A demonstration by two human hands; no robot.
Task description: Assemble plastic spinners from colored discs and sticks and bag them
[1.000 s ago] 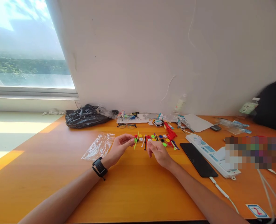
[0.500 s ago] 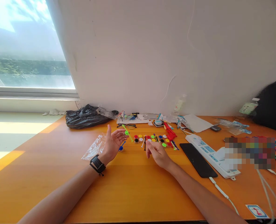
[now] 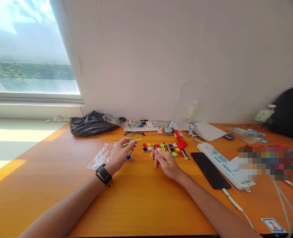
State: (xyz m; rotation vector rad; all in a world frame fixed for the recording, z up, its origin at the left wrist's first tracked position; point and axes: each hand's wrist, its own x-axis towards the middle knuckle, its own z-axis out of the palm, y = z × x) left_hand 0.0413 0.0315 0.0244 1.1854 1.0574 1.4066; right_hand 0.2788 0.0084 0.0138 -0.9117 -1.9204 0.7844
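My left hand (image 3: pixel 120 155) is raised above the table, thumb and fingers closed on a green arrow-shaped stick with a round disc (image 3: pixel 132 141) at its middle. Below its fingertips, a blue disc with a blue arrow stick (image 3: pixel 128 158) stands on the table, partly behind the hand. My right hand (image 3: pixel 168 162) rests with its fingers curled in, and no object shows in them. Just beyond it lie several coloured round pieces (image 3: pixel 174 154), a white stick (image 3: pixel 151 152) and a black stick (image 3: pixel 154 156), whose lower end reaches the right hand's fingers.
A clear plastic bag (image 3: pixel 100 155) lies left of my left hand. Behind are a black bag (image 3: pixel 94 124), glasses (image 3: pixel 134 134) and a red toy gun (image 3: pixel 181 140). A black phone (image 3: pixel 209 170) and a white power strip (image 3: pixel 222 162) with cables lie to the right.
My left hand has turned palm-down and its fingers have closed in. The green stick has swung from steep to nearly level. My right hand has stayed in place.
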